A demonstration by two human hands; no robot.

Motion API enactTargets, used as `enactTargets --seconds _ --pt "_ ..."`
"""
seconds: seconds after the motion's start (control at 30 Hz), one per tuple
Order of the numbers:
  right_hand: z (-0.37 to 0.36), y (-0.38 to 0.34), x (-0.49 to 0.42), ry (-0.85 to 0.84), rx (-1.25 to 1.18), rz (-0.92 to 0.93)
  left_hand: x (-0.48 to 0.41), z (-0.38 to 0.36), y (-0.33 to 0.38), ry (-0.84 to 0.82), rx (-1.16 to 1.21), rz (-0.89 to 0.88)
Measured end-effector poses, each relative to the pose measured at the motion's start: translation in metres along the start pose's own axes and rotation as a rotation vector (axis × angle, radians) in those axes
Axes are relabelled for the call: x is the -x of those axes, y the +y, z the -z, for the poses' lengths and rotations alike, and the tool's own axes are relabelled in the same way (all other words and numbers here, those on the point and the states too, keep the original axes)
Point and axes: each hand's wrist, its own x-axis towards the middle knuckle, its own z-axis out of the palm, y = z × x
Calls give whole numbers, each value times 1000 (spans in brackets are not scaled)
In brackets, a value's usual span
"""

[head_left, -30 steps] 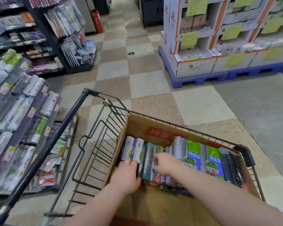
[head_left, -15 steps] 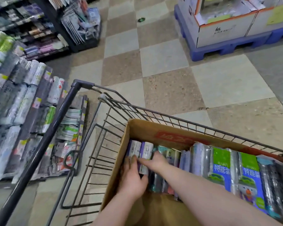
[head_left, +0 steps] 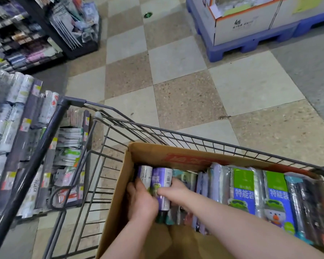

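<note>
A wire shopping cart [head_left: 108, 131] carries an open cardboard box [head_left: 148, 154] packed with wrapped rolls. At the box's left end stands a purple-and-white roll pack [head_left: 162, 178] beside a grey roll [head_left: 145, 174]. My left hand [head_left: 140, 200] grips these rolls from the left side, fingers curled round them. From the right, the fingers and thumb of my right hand [head_left: 173, 189] hold the purple pack. Further right lie green-and-blue packs [head_left: 243, 186] with a snowman picture and dark rolls [head_left: 305, 206].
Shelves of similar rolls and packets [head_left: 17, 128] stand close on the cart's left. A dark rack of hanging goods [head_left: 73, 27] is further back. Boxed stock on a blue pallet [head_left: 251, 42] sits at the far right. Checkered tile floor [head_left: 176, 71] lies ahead.
The view has tilted down and closer to the box. Both hands have shifted left along the row, from the middle rolls to the purple pack at the left end.
</note>
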Motion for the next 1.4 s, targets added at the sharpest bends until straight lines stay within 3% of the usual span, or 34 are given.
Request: enactTargets --seconds 0.23,0.57,0.83,1.07,1.4 --pt "13 6 9 -54 -78 -47 -24 -5 0 -33 13 5" --pt "20 23 17 76 -225 -120 -31 -13 2 55 28 51" --pt "15 39 30 269 -230 -85 -4 -17 -1 -88 169 45" --pt "8 31 86 380 -215 -3 35 11 -14 -128 407 -59" --pt "-7 46 225 618 -452 189 102 48 -39 -419 666 -376"
